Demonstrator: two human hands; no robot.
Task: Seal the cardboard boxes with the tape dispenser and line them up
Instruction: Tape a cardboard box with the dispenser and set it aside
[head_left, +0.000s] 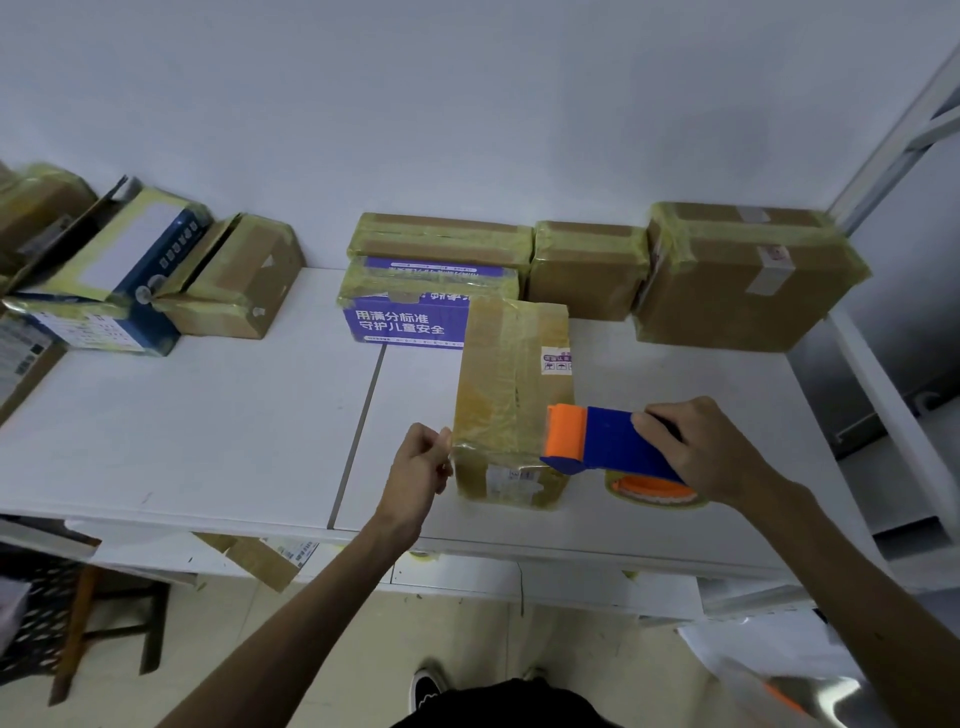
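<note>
Your long box (511, 384) lies in the middle of the white table (208, 415), with its short end facing you and shiny tape over its top. Your right hand (711, 452) grips the blue and orange tape dispenser (602, 441), whose orange end touches the box at 4 o'clock. Your left hand (415, 467) is at 8 o'clock, with its fingertips bunched together right against the box's edge; you cannot tell if they hold tape. At 12 o'clock, by the wall, a purple box (405, 322) touches the long box, with a flat box (441, 239) on top. A small brown box (587, 270) and a big brown box (737, 280) sit at 1 and 2 o'clock. At 10 o'clock stands a blue box (104, 275) with a flap up.
</note>
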